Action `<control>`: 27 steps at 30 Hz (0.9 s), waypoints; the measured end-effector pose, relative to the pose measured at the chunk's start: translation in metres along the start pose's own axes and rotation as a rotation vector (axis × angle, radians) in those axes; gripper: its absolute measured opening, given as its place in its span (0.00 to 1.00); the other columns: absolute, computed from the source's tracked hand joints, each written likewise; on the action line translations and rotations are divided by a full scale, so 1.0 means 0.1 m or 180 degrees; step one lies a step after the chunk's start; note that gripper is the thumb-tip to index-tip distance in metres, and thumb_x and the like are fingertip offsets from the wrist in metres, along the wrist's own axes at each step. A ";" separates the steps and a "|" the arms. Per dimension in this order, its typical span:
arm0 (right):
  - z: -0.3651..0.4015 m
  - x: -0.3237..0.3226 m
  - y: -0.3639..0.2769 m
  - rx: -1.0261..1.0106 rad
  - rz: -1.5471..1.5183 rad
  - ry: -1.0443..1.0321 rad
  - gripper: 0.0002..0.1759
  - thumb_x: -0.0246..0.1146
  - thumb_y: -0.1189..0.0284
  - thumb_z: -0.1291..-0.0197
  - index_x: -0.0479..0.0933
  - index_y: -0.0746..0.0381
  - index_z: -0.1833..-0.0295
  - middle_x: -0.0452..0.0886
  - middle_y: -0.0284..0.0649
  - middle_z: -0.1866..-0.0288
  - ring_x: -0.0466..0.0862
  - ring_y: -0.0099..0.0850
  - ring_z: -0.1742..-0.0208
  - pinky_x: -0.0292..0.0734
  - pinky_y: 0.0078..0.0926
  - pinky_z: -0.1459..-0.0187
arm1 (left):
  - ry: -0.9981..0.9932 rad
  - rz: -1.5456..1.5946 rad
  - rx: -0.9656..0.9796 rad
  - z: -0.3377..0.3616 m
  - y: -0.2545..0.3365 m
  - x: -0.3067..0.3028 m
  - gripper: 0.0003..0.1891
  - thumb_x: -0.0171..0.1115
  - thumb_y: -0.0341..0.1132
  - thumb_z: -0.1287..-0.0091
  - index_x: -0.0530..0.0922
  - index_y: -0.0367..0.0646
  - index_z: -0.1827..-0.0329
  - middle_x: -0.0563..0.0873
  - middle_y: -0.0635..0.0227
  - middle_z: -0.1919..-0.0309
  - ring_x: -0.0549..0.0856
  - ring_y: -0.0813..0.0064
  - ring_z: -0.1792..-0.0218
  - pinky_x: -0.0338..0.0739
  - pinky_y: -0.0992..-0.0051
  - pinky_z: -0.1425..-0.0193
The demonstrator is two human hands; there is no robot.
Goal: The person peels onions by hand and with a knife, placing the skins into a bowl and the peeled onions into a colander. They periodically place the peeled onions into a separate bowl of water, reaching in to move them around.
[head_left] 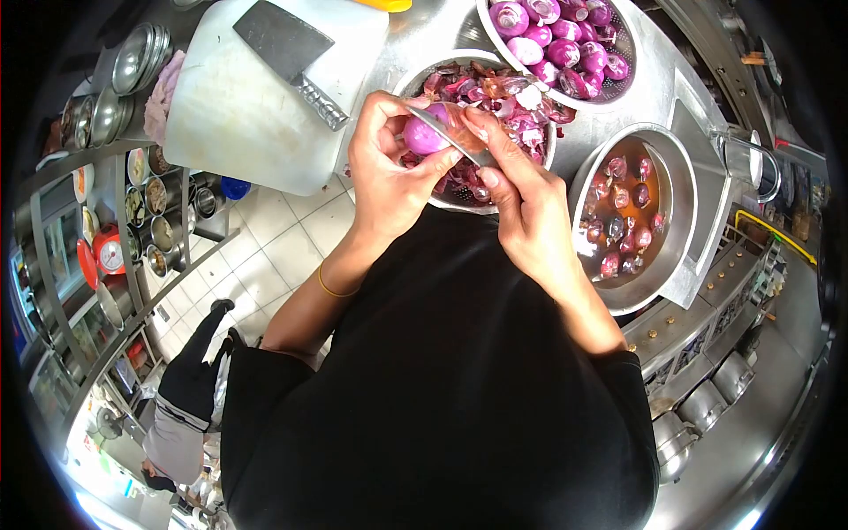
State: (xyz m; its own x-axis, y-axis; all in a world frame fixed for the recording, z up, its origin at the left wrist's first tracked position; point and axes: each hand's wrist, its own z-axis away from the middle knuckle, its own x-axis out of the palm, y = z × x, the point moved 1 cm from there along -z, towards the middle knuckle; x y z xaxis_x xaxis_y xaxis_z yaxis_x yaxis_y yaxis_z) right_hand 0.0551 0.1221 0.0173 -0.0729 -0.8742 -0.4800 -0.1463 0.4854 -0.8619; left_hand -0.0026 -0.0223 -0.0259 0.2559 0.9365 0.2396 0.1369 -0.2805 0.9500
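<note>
My left hand [384, 177] is closed around a red onion [424, 134], its outer surface smooth and bright purple. In my right hand [530, 199] is a small knife [455, 140], its blade lying across the onion's right side. The right thumb and fingers pinch near the blade, beside a flap of brown-red skin [471, 124]. Both hands are over a metal bowl heaped with onion skins [481, 88]. At the upper right, a perforated colander [630, 40] holds several peeled onions [565, 53]. Unpeeled onions [620, 196] sit in brownish water in a steel basin [678, 177].
A white cutting board [238, 124] lies on the steel counter at left, with a cleaver [283, 40] on it. Shelves with metal containers [159, 199] and a red scale [109, 252] stand farther left. Another person [181, 415] is at lower left. A stove [707, 309] is at right.
</note>
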 end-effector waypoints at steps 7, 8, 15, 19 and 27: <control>0.00 -0.02 -0.07 0.0251 -0.0183 -0.0268 0.25 0.53 0.84 0.37 0.66 0.66 0.33 0.74 0.49 0.36 0.72 0.43 0.33 0.66 0.34 0.34 | 0.0007 0.0006 -0.0086 0.01 0.00 0.00 0.23 0.69 0.19 0.46 0.68 0.35 0.50 0.80 0.59 0.57 0.83 0.74 0.54 0.80 0.75 0.49; 0.00 -0.02 -0.06 0.0254 -0.0196 -0.0247 0.25 0.53 0.84 0.37 0.66 0.66 0.33 0.74 0.49 0.36 0.72 0.44 0.33 0.66 0.35 0.34 | 0.0005 0.0009 -0.0085 0.01 0.00 0.00 0.23 0.69 0.19 0.46 0.68 0.35 0.50 0.80 0.59 0.57 0.83 0.74 0.54 0.80 0.75 0.49; 0.05 0.04 0.02 0.0047 -0.0059 -0.0095 0.29 0.56 0.87 0.42 0.72 0.55 0.35 0.82 0.50 0.51 0.85 0.44 0.56 0.79 0.31 0.56 | -0.0025 0.0033 -0.0199 0.02 0.03 0.00 0.22 0.68 0.18 0.46 0.67 0.36 0.51 0.80 0.59 0.57 0.83 0.74 0.53 0.80 0.75 0.48; 0.06 0.01 0.05 0.0146 0.0223 -0.0198 0.28 0.56 0.86 0.41 0.74 0.53 0.36 0.82 0.47 0.60 0.84 0.40 0.66 0.78 0.31 0.63 | 0.0025 0.0102 -0.0108 0.02 0.01 0.02 0.22 0.70 0.19 0.46 0.68 0.35 0.51 0.79 0.61 0.58 0.82 0.74 0.54 0.80 0.76 0.48; -0.03 -0.16 0.30 0.1531 -0.1601 -0.0041 0.25 0.50 0.73 0.29 0.61 0.59 0.27 0.63 0.25 0.80 0.60 0.15 0.79 0.56 0.12 0.76 | 0.0123 0.0035 -0.0013 0.04 -0.03 0.01 0.22 0.71 0.20 0.47 0.70 0.35 0.51 0.77 0.64 0.58 0.82 0.73 0.52 0.79 0.76 0.48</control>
State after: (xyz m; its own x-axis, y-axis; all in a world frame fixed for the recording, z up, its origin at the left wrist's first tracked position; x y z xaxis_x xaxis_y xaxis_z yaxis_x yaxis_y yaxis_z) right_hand 0.0493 0.1506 -0.0009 -0.0988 -0.9951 -0.0027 0.2944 -0.0266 -0.9553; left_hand 0.0008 -0.0211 -0.0292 0.2201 0.9409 0.2574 0.1303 -0.2899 0.9481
